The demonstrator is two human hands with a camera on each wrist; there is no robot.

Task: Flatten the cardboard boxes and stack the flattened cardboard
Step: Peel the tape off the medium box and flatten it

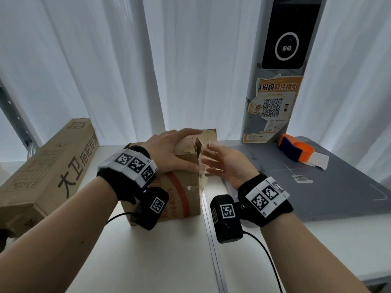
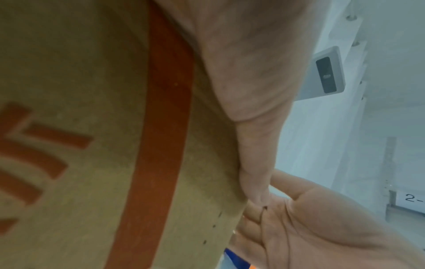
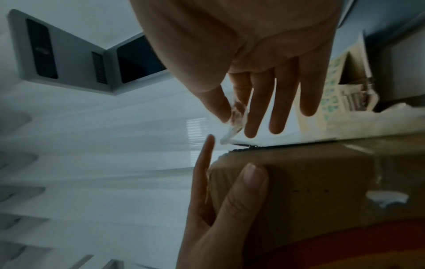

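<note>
A small brown cardboard box (image 1: 182, 197) with a red stripe stands on the white table (image 1: 169, 261). Its top flaps are torn and partly raised. My left hand (image 1: 169, 151) grips the box from above, with the fingers over the top and the thumb on the near side. The left wrist view shows the red-printed side of the box (image 2: 92, 127) close up. My right hand (image 1: 224, 163) hovers just right of the box's top edge. In the right wrist view its thumb and forefinger pinch a strip of clear tape (image 3: 238, 116) that runs to the box (image 3: 310, 185); the other fingers are straight.
A long printed cardboard box (image 1: 48, 172) lies at the left of the table. At the right is a grey mat (image 1: 317, 197) with an orange and blue tape dispenser (image 1: 294, 151) on it. A grey post with a QR poster (image 1: 273, 106) and white curtains stand behind.
</note>
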